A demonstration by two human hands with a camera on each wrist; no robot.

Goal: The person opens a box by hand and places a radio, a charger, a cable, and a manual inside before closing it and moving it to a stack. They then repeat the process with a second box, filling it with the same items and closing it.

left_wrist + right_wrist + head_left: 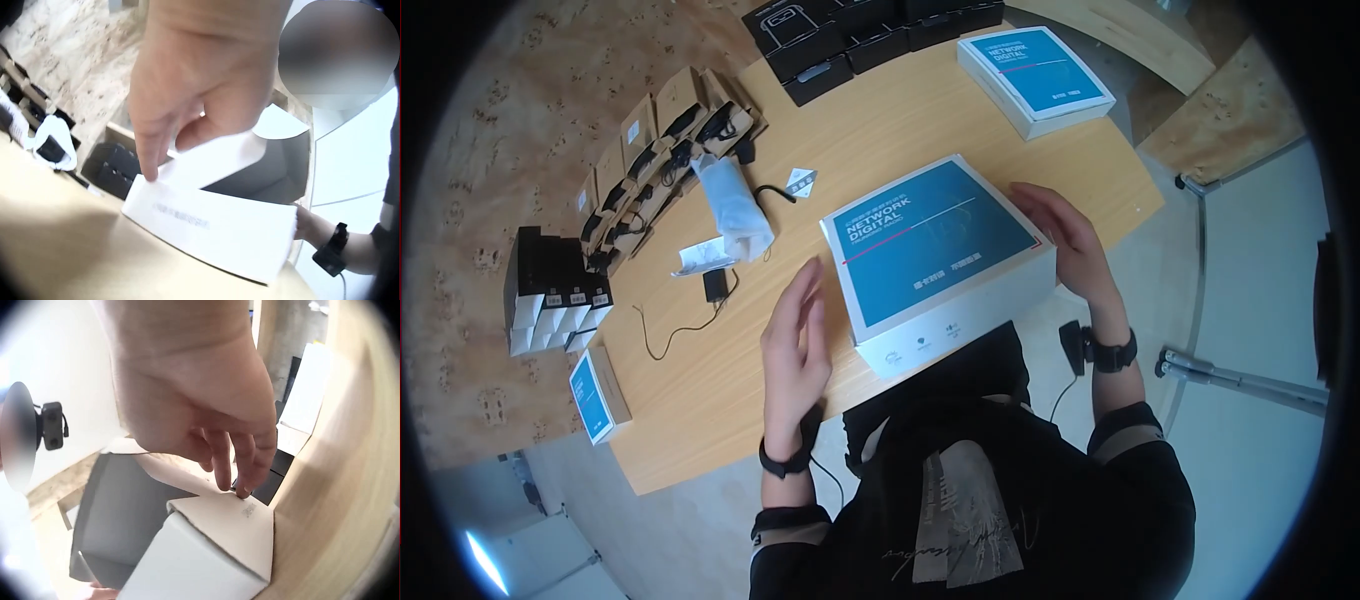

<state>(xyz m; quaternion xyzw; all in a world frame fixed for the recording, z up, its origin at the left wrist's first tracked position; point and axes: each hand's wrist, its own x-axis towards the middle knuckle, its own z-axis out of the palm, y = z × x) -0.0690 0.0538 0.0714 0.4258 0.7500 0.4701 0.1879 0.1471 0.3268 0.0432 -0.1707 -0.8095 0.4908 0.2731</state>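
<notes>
A white box with a blue "NETWORK DIGITAL" lid (940, 240) stands at the table's near edge, between both hands. Both wrist views show the lid tilted up, its grey underside (275, 165) and a white side flap (219, 162) visible. My left hand (795, 345) is at the left side, fingers fairly straight; in the left wrist view a fingertip touches the top edge of the white side wall (206, 225). On the opposite side, my right hand (1080, 245) has loosely bent fingers, their tips right at the wall's corner (244, 519) in the right wrist view.
A similar blue-topped box (1040, 80) lies at the back right, another (595, 395) at the left edge. Black boxes (840, 40) line the back. Brown cartons with cables (645, 150), a whitish wrapped bundle (740, 210), a black adapter (716, 285) and a card (800, 183) occupy the left.
</notes>
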